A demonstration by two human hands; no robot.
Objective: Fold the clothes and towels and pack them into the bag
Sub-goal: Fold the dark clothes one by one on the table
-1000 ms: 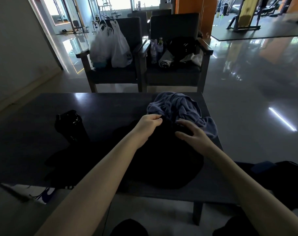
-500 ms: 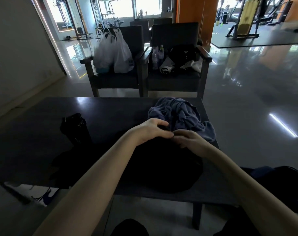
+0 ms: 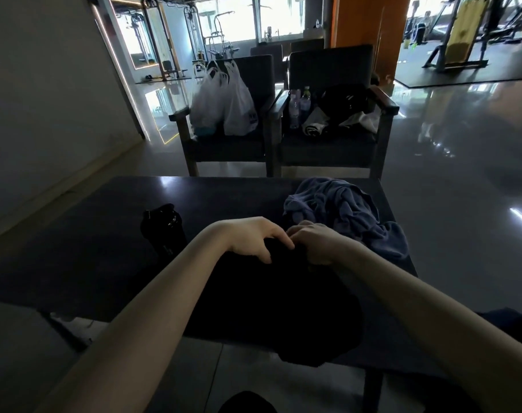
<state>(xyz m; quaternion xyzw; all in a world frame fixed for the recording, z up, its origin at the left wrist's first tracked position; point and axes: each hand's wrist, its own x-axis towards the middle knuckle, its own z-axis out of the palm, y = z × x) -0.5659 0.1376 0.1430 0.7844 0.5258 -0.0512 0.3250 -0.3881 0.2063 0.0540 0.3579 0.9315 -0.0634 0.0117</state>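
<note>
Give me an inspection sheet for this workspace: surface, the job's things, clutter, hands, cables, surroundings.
Surface: dark glossy table, dimly lit.
Job's things: black fabric bundle at the near middle, overhanging the near edge; garment or bag, cannot tell. Crumpled blue towel at the far right, unfolded.
Clutter: black shaker bottle upright on the left.
Hands: left hand and right hand close together, both gripping the black fabric bundle at its far edge.
Cables: nothing seen.
Surroundings: two armchairs beyond the table, white plastic bags on one, drink bottles and dark things on the other; gym machines behind.
</note>
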